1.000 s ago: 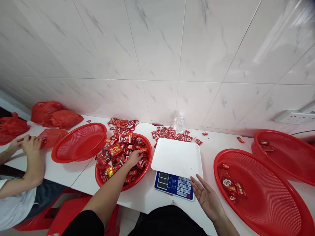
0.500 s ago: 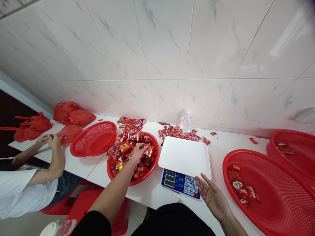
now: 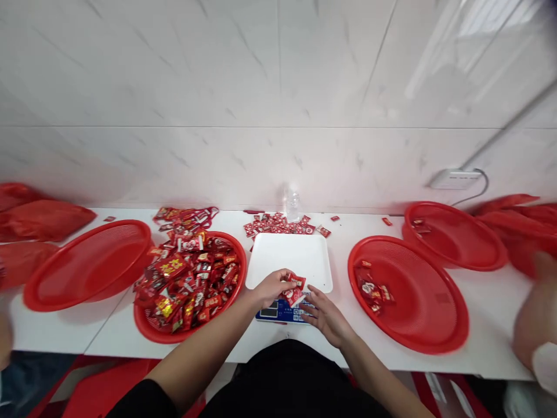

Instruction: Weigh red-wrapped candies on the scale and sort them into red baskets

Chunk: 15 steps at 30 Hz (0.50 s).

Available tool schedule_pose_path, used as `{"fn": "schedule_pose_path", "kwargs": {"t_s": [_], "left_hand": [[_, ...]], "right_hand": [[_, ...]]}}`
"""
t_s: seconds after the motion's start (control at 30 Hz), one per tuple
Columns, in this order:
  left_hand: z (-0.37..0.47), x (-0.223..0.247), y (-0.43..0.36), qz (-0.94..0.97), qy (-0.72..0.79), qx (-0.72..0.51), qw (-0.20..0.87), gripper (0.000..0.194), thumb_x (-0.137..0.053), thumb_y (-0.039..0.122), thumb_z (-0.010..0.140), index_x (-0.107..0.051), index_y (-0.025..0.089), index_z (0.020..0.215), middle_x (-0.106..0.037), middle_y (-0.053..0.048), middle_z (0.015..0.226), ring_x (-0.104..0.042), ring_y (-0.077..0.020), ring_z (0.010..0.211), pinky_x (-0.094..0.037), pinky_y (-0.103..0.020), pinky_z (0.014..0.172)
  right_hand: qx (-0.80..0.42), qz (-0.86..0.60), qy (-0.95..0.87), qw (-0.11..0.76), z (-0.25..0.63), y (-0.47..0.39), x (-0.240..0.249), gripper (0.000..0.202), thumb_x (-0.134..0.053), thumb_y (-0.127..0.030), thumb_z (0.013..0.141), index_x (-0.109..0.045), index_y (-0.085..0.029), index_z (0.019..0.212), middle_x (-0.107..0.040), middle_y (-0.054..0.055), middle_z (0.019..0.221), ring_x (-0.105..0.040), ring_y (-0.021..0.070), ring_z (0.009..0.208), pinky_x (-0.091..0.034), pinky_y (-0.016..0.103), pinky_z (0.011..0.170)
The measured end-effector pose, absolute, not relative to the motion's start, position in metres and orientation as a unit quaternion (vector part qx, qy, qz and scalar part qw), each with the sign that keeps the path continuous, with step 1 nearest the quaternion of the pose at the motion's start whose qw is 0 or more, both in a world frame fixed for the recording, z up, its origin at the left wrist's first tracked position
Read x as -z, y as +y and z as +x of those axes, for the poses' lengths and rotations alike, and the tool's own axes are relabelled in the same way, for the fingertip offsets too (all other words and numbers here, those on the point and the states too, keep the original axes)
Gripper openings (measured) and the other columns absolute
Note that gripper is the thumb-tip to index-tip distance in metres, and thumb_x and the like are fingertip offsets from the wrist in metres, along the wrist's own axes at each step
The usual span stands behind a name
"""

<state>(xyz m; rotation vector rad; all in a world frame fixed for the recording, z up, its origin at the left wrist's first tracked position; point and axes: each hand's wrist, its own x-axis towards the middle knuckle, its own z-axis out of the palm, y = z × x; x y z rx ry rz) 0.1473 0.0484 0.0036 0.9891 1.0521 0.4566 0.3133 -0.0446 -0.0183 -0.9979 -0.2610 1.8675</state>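
Over the front of the white scale tray [image 3: 289,255], my left hand [image 3: 274,288] pinches red candy packets [image 3: 294,290]. Beside it on the right, my right hand [image 3: 324,316] is open with its fingers apart, the fingertips close to the packets. Below both hands lies the blue scale panel [image 3: 272,312], partly covered by them. To the left stands a red basket [image 3: 148,331] heaped with red and gold wrapped candies [image 3: 198,278]. Right of the scale, another red basket [image 3: 429,307] holds several packets at its left side.
Small red packets [image 3: 278,223] lie behind the scale near a clear bottle [image 3: 292,206]. A red basket [image 3: 96,261] stands at left, another [image 3: 456,235] at back right. Red bags [image 3: 47,219] sit at far left. People's arms show at both edges, one [image 3: 533,313] at right.
The view has swung right. My left hand has left the candy basket and come over the scale with red packets. My right hand has moved up close to it.
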Motion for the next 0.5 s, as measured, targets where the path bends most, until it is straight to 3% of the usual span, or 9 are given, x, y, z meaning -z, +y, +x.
{"fn": "schedule_pose_path", "kwargs": {"t_s": [0.2,0.33,0.5], "left_hand": [[0.174,-0.001,0.026,0.532,0.454,-0.18,0.692,0.023,-0.068,0.028,0.066,-0.06,0.015,0.082,-0.062,0.0,0.078,-0.058,-0.014,0.073,-0.045,-0.026,0.069],[0.168,0.003,0.025,0.458,0.474,-0.168,0.733,0.036,-0.071,0.031,0.063,-0.058,0.017,0.093,-0.062,-0.003,0.085,-0.059,-0.0145,0.074,-0.045,-0.026,0.066],[0.157,0.008,0.026,0.392,0.521,-0.229,0.723,0.037,-0.073,0.033,0.063,-0.057,0.017,0.093,-0.059,0.0,0.079,-0.055,-0.0094,0.062,-0.042,-0.021,0.056]], "right_hand": [[-0.743,-0.43,-0.159,0.489,0.31,-0.039,0.028,0.043,-0.07,-0.045,0.068,-0.06,-0.016,0.099,-0.068,0.005,0.084,-0.061,0.016,0.073,-0.047,0.034,0.072],[-0.749,-0.432,-0.139,0.483,0.316,-0.041,0.031,0.042,-0.07,-0.045,0.069,-0.06,-0.016,0.098,-0.068,0.005,0.085,-0.062,0.0141,0.072,-0.046,0.03,0.071],[-0.769,-0.417,-0.086,0.478,0.319,-0.046,0.029,0.036,-0.068,-0.04,0.073,-0.057,-0.018,0.099,-0.069,0.004,0.09,-0.064,0.0139,0.076,-0.046,0.024,0.066]]}}
